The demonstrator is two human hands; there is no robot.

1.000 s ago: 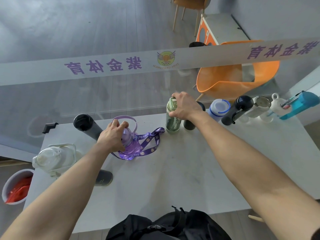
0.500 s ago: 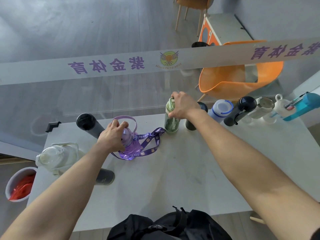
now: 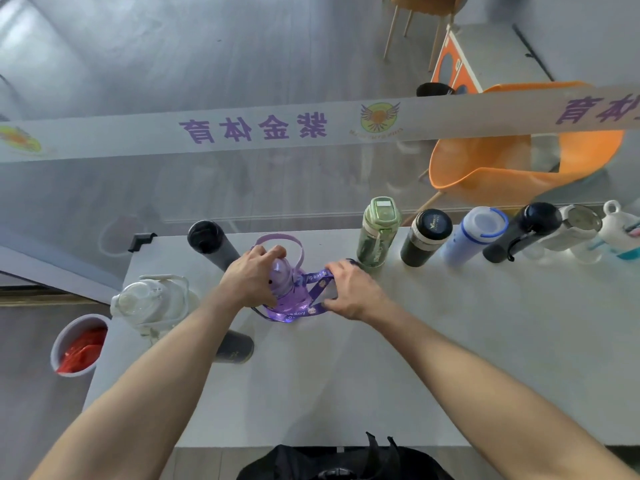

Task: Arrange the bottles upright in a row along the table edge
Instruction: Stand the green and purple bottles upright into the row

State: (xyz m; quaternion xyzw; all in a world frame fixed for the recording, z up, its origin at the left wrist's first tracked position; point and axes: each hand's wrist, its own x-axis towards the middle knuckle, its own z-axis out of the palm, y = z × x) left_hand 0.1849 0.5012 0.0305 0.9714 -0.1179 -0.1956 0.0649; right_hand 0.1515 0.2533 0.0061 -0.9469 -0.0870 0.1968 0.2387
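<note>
While your left hand [image 3: 254, 280] grips the top of the purple bottle [image 3: 284, 284] and your right hand [image 3: 348, 291] pinches its strap [image 3: 317, 289], both mid-counter [image 3: 450, 358], the row is only part built. Beyond your right hand, the green bottle [image 3: 377, 233] and several more stand along the far edge. By your left, the white jug [image 3: 149, 304] and two dark bottles [image 3: 211, 242] remain, one apparently lying under your forearm.

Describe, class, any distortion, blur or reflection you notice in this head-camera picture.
Head view: wide-angle bending makes the row's bottles, like the green bottle, lean outward; the glass panel carries faint reflections; the far-right white bottle is smeared; lighting soft, shadows faint.
</note>
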